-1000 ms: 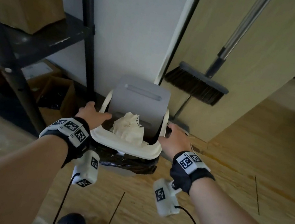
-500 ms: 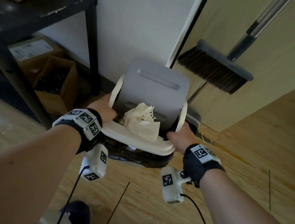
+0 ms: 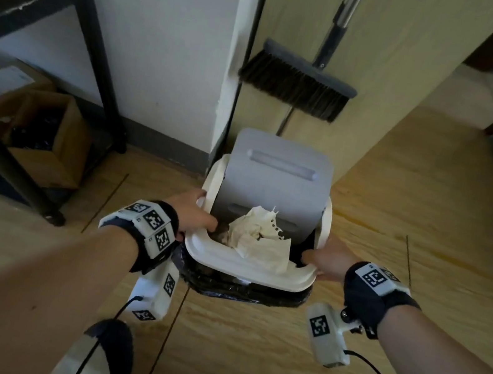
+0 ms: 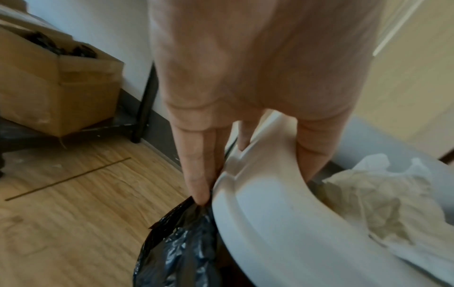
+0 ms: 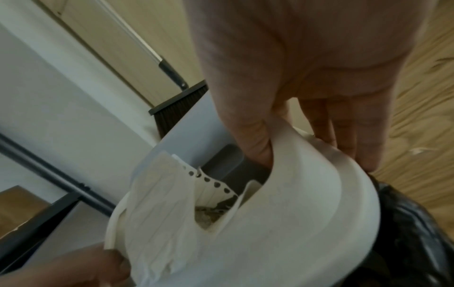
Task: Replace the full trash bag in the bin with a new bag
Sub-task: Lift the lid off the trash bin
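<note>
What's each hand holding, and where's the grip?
Both hold the bin's white rim ring: left hand on its left side, right hand on its right, thumbs inside, fingers outside by the black bag.

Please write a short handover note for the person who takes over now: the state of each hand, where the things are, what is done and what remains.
Left hand: grips the left side of the bin's white rim ring, thumb inside.
Right hand: grips the ring's right side likewise.
Bin on the floor by the wall, grey lid up. The black trash bag is in the bin, its edge folded out under the ring; crumpled paper on top.
Done: lid opened, ring gripped.
Left: take off ring, pull out full bag, fit new bag (none in view).
</note>
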A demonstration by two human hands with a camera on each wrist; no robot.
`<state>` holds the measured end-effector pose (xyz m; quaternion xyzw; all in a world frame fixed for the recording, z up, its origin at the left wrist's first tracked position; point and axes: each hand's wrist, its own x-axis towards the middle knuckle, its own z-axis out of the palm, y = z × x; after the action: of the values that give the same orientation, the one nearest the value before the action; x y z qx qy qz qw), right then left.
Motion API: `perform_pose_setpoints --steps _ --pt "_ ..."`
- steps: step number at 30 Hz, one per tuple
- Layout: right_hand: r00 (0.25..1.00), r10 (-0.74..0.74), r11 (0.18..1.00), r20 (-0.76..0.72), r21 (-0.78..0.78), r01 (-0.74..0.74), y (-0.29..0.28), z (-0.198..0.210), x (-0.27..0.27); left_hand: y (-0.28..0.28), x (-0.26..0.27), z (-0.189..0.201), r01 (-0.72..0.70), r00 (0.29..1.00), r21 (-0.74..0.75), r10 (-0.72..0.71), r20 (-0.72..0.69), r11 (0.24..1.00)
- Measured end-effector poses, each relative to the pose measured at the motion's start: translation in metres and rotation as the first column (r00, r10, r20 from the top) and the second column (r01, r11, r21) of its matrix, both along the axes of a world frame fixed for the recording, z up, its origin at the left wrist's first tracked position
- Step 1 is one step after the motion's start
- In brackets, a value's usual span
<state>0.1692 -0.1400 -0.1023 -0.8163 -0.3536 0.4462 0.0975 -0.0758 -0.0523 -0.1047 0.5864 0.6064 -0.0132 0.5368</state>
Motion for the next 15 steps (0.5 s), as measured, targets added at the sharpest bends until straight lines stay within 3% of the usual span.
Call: perform_pose_setpoints --steps 8,15 --pt "0.992 -0.126 0.989 -0.017 -0.08 0.124 -0.079 0.016 0.051 -0.048 0.065 0.003 0.23 0.973 -0.024 -0.231 -0.015 0.973" --pt "0.971 -0.235 0.971 -0.05 -0.05 0.233 -0.11 0.028 0.077 -0.049 0.103 0.025 0.356 0.93 -0.008 -0.355 -0.09 0.934"
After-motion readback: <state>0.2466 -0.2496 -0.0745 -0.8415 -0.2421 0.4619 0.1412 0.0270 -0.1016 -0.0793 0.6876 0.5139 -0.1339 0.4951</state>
